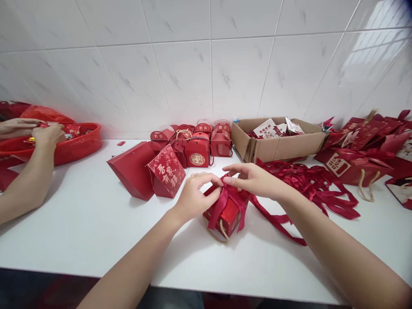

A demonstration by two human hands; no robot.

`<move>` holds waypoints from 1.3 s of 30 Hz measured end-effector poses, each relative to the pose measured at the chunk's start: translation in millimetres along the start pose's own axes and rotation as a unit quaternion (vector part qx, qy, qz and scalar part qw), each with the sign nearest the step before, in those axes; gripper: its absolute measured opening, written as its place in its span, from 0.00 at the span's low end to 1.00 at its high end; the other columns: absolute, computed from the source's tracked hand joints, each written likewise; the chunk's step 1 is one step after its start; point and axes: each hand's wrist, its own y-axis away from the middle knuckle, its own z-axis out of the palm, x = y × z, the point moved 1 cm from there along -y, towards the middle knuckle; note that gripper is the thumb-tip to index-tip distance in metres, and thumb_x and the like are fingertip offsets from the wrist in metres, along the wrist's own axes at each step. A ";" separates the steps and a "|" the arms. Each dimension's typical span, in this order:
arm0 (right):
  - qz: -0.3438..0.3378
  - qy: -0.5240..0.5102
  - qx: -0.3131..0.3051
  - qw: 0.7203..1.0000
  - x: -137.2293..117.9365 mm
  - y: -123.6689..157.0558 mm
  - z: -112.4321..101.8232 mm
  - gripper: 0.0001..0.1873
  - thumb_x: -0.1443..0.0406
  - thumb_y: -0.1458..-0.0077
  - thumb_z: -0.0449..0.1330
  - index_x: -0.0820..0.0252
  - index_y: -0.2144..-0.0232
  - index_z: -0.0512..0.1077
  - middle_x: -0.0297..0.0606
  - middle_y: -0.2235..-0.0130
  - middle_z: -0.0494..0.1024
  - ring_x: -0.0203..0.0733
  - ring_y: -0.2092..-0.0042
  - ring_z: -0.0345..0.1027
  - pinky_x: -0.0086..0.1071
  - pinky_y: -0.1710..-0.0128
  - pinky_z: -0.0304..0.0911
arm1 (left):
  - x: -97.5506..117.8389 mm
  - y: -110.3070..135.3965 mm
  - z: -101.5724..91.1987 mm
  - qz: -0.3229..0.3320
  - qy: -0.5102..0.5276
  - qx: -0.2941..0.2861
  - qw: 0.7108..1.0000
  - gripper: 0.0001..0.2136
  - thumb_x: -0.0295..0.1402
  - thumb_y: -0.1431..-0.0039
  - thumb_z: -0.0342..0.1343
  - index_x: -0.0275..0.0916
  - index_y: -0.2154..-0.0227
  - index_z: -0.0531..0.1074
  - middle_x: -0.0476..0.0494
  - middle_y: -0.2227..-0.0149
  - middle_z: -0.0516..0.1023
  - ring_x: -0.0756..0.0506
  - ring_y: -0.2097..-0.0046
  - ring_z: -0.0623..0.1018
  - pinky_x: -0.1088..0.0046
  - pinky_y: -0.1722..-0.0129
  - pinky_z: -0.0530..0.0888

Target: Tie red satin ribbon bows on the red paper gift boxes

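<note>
A small red gift box (229,214) with a beige rope handle stands on the white table (96,223) in front of me. A dark red ribbon (222,201) drapes over its top and sides. My left hand (195,195) pinches the ribbon at the top of the box. My right hand (254,178) pinches the same ribbon from the right, its fingertips almost meeting the left hand's. A pile of loose red ribbons (309,184) lies just right of the box.
Red gift bags (151,169) and several small closed red boxes (198,143) stand against the tiled wall. A cardboard box (277,143) holds cards. More red bags (363,150) lie at right. At far left another person's hands (45,133) work in a red basin (71,146).
</note>
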 end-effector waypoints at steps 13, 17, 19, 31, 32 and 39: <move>-0.058 -0.074 0.002 0.996 0.0 -2.3 9.7 0.11 0.59 0.50 0.61 0.63 0.68 0.71 0.34 0.70 0.72 0.32 0.71 0.63 0.27 0.73 0.58 | -3.8 1.9 -0.4 0.014 -0.035 0.018 0.999 0.11 0.26 0.49 0.55 0.42 0.62 0.67 0.51 0.68 0.75 0.49 0.62 0.75 0.69 0.56 0.68; -0.067 -0.045 -0.040 0.996 -1.1 -0.9 7.9 0.10 0.60 0.48 0.59 0.63 0.68 0.74 0.35 0.69 0.75 0.33 0.69 0.65 0.27 0.70 0.60 | -2.5 2.6 -3.5 0.003 -0.043 0.018 0.999 0.15 0.27 0.48 0.54 0.42 0.56 0.64 0.52 0.70 0.75 0.49 0.62 0.75 0.68 0.53 0.67; -0.068 -0.027 -0.067 0.995 -1.3 0.8 5.2 0.10 0.62 0.48 0.59 0.62 0.66 0.74 0.35 0.68 0.76 0.34 0.69 0.66 0.28 0.69 0.61 | -1.2 2.6 -6.1 0.007 -0.070 0.025 0.997 0.15 0.27 0.48 0.54 0.42 0.57 0.64 0.53 0.70 0.74 0.49 0.63 0.75 0.66 0.52 0.64; -0.117 0.000 -0.101 0.988 -0.1 3.5 0.4 0.09 0.63 0.44 0.56 0.61 0.63 0.73 0.35 0.67 0.75 0.35 0.67 0.67 0.29 0.68 0.62 | -3.5 0.0 -8.0 0.040 -0.114 -0.031 0.992 0.06 0.27 0.45 0.50 0.42 0.69 0.72 0.49 0.66 0.76 0.47 0.60 0.72 0.66 0.53 0.63; -0.127 0.011 -0.104 0.986 -0.3 3.6 0.2 0.10 0.63 0.44 0.56 0.60 0.63 0.74 0.36 0.66 0.76 0.36 0.66 0.68 0.29 0.66 0.63 | -3.6 -0.2 -8.2 0.039 -0.113 -0.037 0.992 0.06 0.27 0.45 0.50 0.42 0.69 0.72 0.50 0.66 0.76 0.47 0.59 0.72 0.66 0.53 0.63; -0.194 0.070 -0.146 0.967 0.2 3.1 -1.1 0.12 0.66 0.42 0.54 0.59 0.60 0.77 0.37 0.62 0.76 0.35 0.65 0.67 0.27 0.64 0.62 | -5.1 -1.2 -6.9 0.005 -0.142 -0.042 0.989 0.05 0.29 0.43 0.50 0.42 0.70 0.71 0.51 0.65 0.77 0.46 0.58 0.73 0.62 0.50 0.57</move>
